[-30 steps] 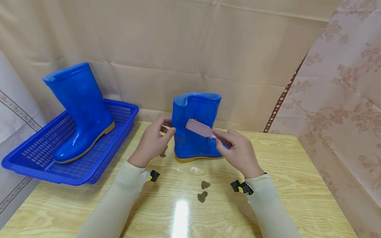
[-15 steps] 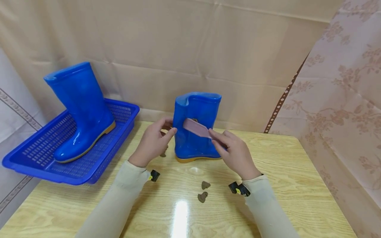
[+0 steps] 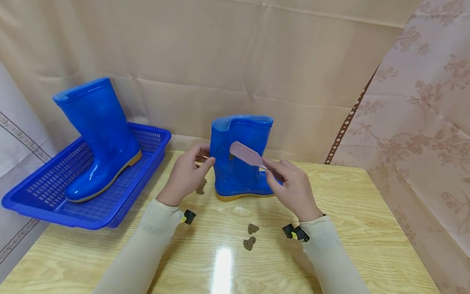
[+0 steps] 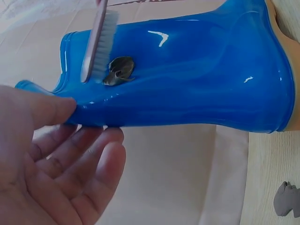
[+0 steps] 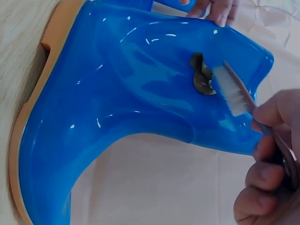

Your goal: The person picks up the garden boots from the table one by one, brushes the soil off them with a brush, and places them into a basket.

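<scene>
A blue rain boot [image 3: 240, 179] with a tan sole stands upright on the table, its shaft top dented inward. My left hand [image 3: 189, 173] holds the back edge of the shaft, with the thumb on the near side and fingers behind. In my right hand [image 3: 291, 185] I grip the handle of a pinkish scrub brush [image 3: 247, 154]. The brush's pale bristles [image 5: 230, 91] face the shaft beside a brown mud-like patch [image 5: 202, 75]. That same patch [image 4: 120, 70] sits close to the bristles in the left wrist view. Whether the bristles touch the boot is unclear.
At the left, a blue plastic basket [image 3: 104, 218] holds a second blue boot [image 3: 100, 134]. Brown flat lumps [image 3: 249, 243] lie on the wooden table [image 3: 330, 253] in front of the boot, and another lump [image 3: 200, 188] is near my left hand. A beige curtain [image 3: 183, 61] hangs behind.
The brush swept a little left across the shaft, then came back right and slightly up. The boot's shaft top tipped slightly right and then left. The left hand hardly moved.
</scene>
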Motion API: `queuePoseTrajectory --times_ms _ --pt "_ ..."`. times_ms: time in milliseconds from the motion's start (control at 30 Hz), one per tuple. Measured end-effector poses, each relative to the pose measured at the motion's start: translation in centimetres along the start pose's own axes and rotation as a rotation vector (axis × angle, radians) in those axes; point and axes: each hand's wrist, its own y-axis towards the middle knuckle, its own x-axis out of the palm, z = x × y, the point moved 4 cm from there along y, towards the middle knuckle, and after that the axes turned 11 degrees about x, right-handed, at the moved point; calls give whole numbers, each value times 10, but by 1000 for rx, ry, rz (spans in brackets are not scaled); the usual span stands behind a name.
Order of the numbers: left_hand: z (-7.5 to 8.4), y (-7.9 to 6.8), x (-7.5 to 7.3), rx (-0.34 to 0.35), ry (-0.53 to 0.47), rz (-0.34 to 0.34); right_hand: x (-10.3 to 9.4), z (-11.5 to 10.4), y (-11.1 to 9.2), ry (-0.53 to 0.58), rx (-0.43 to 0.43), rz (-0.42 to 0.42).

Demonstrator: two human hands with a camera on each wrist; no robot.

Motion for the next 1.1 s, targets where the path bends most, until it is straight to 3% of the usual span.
queuePoseTrajectory --times_ms 233,500,600,767,933,1100 --pt "4 0 1 60 13 -40 6 -4 -2 -27 -64 -50" --pt "1 0 -1 -8 8 -13 -1 -1 0 -42 67 -57" --pt "-1 0 -1 -14 -1 -4 -5 2 1 -20 79 -49" --pt "0 0 0 8 -5 -6 -4 2 2 16 5 -44" --pt "3 0 3 62 8 -41 3 -3 0 12 -94 -94" --pt "4 0 3 51 13 -47 6 -3 -2 -27 -81 -105"
